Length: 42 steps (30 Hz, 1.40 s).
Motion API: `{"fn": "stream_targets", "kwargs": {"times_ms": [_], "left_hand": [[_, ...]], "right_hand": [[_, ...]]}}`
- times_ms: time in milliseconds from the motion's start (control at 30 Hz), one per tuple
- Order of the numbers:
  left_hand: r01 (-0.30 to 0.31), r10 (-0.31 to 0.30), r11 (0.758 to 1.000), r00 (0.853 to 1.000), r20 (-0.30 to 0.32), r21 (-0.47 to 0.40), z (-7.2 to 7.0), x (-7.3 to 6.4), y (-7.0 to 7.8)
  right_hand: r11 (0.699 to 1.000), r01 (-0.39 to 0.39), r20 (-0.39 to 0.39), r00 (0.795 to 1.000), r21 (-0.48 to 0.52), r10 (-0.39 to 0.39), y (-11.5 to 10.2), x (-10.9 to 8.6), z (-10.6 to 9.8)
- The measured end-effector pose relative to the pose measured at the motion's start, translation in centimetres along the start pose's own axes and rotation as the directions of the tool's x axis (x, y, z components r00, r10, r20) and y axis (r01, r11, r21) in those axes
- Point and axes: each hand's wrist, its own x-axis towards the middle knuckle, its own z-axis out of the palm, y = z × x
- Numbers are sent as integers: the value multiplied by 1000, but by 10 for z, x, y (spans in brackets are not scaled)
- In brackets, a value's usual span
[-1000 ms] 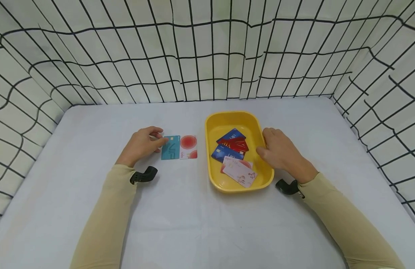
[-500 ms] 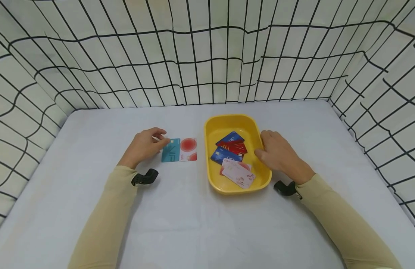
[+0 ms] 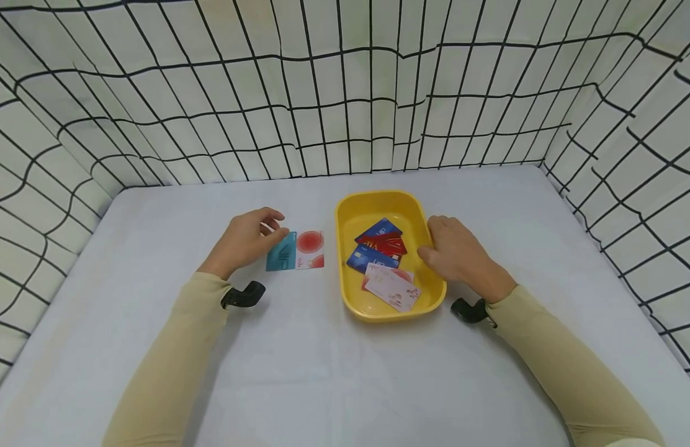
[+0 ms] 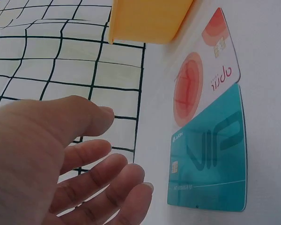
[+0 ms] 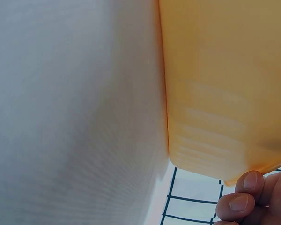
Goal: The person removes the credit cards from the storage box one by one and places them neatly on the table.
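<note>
A teal VIP card (image 3: 281,253) and a white card with red circles (image 3: 309,249) lie edge to edge on the white table, left of a yellow plastic tray (image 3: 355,303). My left hand (image 3: 246,241) hovers at the teal card's far left corner. In the left wrist view its fingers (image 4: 113,187) are loosely bent, hold nothing and stand apart from both cards. With my right hand (image 3: 462,253) I grip the tray's right rim, thumb on the inner side; the right wrist view shows fingertips (image 5: 239,203) at the rim.
Inside the tray, blue cards (image 3: 373,256), a red card (image 3: 391,243) and pale pink cards (image 3: 393,288) lie overlapping. A black wire grid (image 3: 345,105) backed with white surrounds the table (image 3: 322,372) at the back and both sides.
My left hand has risen slightly from the teal card, its thumb shifting up and right. My right hand keeps its grip on the tray, and the cards keep their arrangement.
</note>
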Motion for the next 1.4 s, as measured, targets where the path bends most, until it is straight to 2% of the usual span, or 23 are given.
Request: {"fn": "stream_targets", "kwargs": {"times_ms": [433,733,1167,1400], "left_hand": [[-111,110,992,994,14,59,9,3,20],[-158,156,982,987,24,104,13,-1,46],[-255,257,958,966,-1,133,19,-4,77],[-296,295,941,955,28,163,25,-5,90]], "right_hand": [[1000,-5,6,1000,-12,5,3,1,3],[1000,-2,6,1000,-15,2,3,1,3],[1000,-10,1,1000,-2,10,3,2,1],[1000,-15,5,1000,-3,15,2,2,0]]}}
